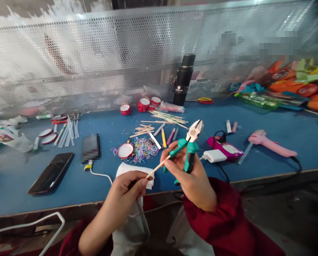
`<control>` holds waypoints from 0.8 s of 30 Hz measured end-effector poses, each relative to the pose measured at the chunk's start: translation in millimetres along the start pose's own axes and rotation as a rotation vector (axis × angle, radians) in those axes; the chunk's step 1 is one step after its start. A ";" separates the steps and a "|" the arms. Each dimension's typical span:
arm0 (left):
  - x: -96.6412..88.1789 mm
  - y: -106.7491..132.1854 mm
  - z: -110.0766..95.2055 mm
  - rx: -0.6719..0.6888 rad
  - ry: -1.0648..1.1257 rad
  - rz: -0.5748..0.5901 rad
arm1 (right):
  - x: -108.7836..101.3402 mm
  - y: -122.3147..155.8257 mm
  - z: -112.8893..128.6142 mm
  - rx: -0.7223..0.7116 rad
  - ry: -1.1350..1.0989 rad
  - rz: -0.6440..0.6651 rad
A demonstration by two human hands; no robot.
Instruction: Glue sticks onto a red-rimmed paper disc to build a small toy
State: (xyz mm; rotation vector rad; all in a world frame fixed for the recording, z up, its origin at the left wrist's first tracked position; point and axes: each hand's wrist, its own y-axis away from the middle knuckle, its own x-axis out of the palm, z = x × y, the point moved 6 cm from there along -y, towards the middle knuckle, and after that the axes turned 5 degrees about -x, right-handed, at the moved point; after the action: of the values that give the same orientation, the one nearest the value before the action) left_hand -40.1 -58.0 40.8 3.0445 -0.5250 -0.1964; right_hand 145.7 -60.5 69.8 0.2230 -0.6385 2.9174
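My left hand (130, 186) pinches the lower end of a thin wooden stick (157, 167) over the table's front edge. My right hand (188, 170) is closed around teal-handled cutting pliers (192, 137), and its thumb and fingertips also touch the stick's upper end. The pliers' jaws point up and away from me. Beneath the stick lies a folded white tissue (125, 169). Just beyond are a small red-rimmed drum (125, 150) and a pile of colourful rubber bands (145, 147).
A black phone (51, 173) and a cabled dark device (91, 147) lie left. Wooden sticks (169, 116), markers (163, 138) and a black bottle (184, 80) stand farther back. A pink glue gun (272, 143) and purple power strip (225, 147) are right. A perforated metal screen (95, 53) borders the back.
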 end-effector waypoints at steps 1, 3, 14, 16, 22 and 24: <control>-5.9 -0.8 -4.6 0.060 -0.085 -0.028 | 0.3 0.5 -0.4 -0.004 0.009 0.002; -16.7 -1.0 -16.4 0.210 -0.312 -0.110 | 0.9 1.4 -1.3 -0.025 0.033 -0.006; 10.4 18.0 -19.8 0.430 -0.393 -0.168 | 9.4 5.9 -19.7 0.018 -0.201 -0.329; 11.7 9.1 -8.1 0.255 -0.158 -0.150 | 18.3 11.7 -19.6 0.061 -0.202 -0.273; 2.2 -6.4 -12.3 0.264 0.099 -0.202 | 26.3 23.9 -16.3 0.121 -0.059 -0.021; -2.9 -10.9 -9.6 0.254 0.201 -0.253 | 19.2 25.9 -17.4 0.137 0.066 0.054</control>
State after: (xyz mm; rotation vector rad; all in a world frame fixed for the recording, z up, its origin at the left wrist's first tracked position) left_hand -37.9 -46.5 49.9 3.3176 -0.1604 0.1828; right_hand 120.4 -74.3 47.0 0.1255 -0.4428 3.0092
